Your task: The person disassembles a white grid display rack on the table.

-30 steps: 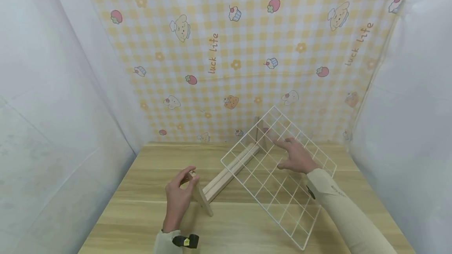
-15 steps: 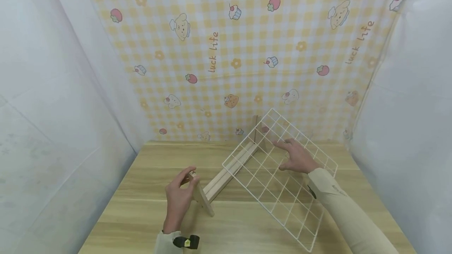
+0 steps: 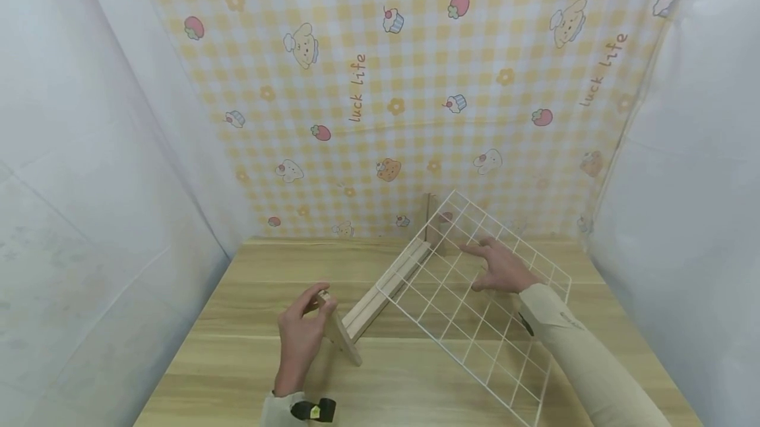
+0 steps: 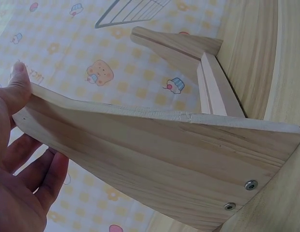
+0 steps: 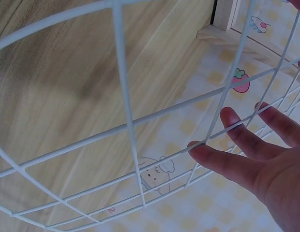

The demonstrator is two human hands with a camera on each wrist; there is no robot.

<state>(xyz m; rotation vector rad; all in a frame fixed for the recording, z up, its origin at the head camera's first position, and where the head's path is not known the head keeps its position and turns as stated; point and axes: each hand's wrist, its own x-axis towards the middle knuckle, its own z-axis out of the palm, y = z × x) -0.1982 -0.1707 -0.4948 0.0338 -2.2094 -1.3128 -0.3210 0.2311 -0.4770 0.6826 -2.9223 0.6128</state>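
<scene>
A light wooden stand has two side panels joined by crossbars (image 3: 374, 305). With thumb and fingers my left hand (image 3: 299, 334) holds the top end of the near side panel (image 4: 140, 145), which has two metal screws (image 4: 251, 184) near its bottom edge. The far side panel (image 4: 176, 46) stands upright near the back wall, with a groove along it. My right hand (image 3: 505, 270) holds a white wire grid panel (image 5: 123, 63) tilted above the table, thumb and fingers spread, fingertips (image 5: 198, 149) at the wires. In the head view the grid overlaps the stand's far end.
The wood-grain table (image 3: 261, 384) meets a yellow checked cloth (image 3: 415, 77) at the back. White sheets hang at the left (image 3: 119, 183) and right (image 3: 683, 216). The grid's near corner reaches the bottom of the head view.
The grid has swung slightly, its top corner lower and its near corner shifted right and down. My right hand has moved very little; the left hand and stand stay nearly still.
</scene>
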